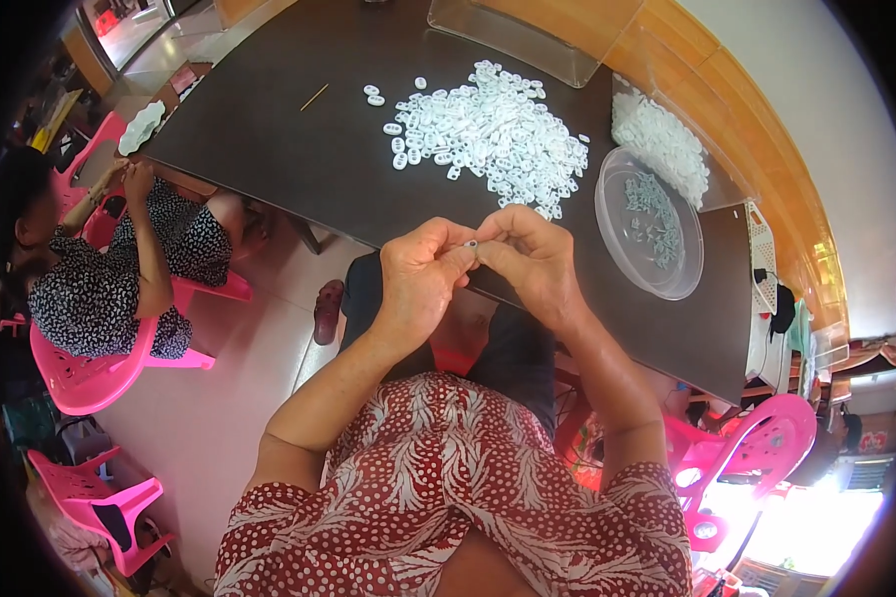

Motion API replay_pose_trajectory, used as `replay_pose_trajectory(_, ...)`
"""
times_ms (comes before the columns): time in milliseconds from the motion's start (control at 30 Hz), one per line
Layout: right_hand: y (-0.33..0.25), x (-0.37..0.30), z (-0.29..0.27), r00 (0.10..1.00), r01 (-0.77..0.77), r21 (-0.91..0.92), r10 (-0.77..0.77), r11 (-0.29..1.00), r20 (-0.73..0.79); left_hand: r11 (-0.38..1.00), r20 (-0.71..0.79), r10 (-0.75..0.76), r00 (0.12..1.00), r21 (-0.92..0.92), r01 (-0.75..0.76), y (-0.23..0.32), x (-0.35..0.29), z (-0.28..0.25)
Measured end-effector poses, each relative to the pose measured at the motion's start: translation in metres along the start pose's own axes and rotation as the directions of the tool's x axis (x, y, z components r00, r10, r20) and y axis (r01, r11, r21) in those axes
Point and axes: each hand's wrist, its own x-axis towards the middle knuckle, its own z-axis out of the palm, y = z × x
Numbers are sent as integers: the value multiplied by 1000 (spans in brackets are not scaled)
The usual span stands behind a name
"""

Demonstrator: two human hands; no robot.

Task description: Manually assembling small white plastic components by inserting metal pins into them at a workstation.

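White pieces lay heaped far on the dark table; near, the left hand and right hand pinched one tiny part.

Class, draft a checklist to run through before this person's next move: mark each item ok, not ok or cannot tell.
1. Left hand and right hand meeting at the small piece: ok.
2. Small piece's full shape visible: cannot tell; it is tiny and partly covered.
3. Heap of white pieces on the dark table, beyond the hands: ok.
4. Heap without strays: not ok; a few lie apart, at its left.
5. Grey parts inside the round clear tub: ok.
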Motion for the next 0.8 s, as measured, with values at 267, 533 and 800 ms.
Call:
replay_pose_trajectory(267,1,14,0,996,65,-134,-58,989,61,988,20,-95,995,-122,97,-3,7,-8)
replay_pose_trajectory(533,23,81,-30,852,407,-671,-523,619,34,964,-62,-64,996,-261,46,-17,26,-13)
replay_pose_trajectory(800,47,97,-38,761,451,-842,-620,297,189,966,-76,-77,994,-254,55,-17,24,-16)
